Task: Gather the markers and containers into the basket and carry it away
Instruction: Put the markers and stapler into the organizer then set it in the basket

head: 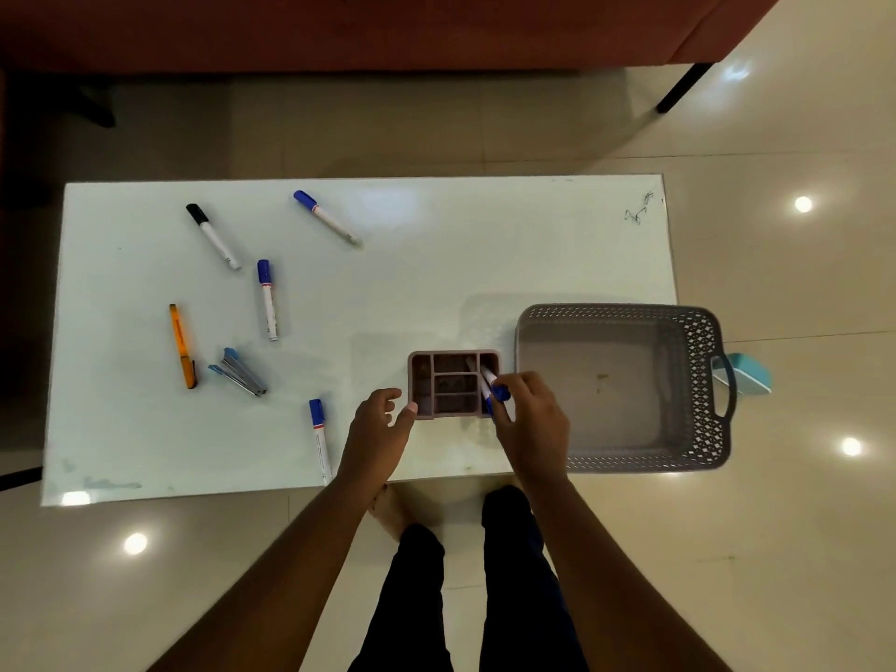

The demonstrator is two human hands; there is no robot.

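Observation:
A pink compartmented organizer (453,384) stands near the table's front edge. My right hand (531,424) holds a blue-capped marker (492,386) whose body dips into the organizer's right compartment. My left hand (380,429) touches the organizer's left front corner, fingers apart. An empty grey basket (698,380) sits to the right, overhanging the table. Loose on the table: a blue marker (320,436) beside my left wrist, another blue marker (267,299), a far blue marker (326,216), a black marker (212,236) and an orange pen (183,345).
A blue and grey stapler (237,372) lies left of centre on the white table (436,264). A light blue object (744,373) sits behind the basket's handle. A red sofa (388,26) stands beyond the table. My legs and bare feet are below the table's edge.

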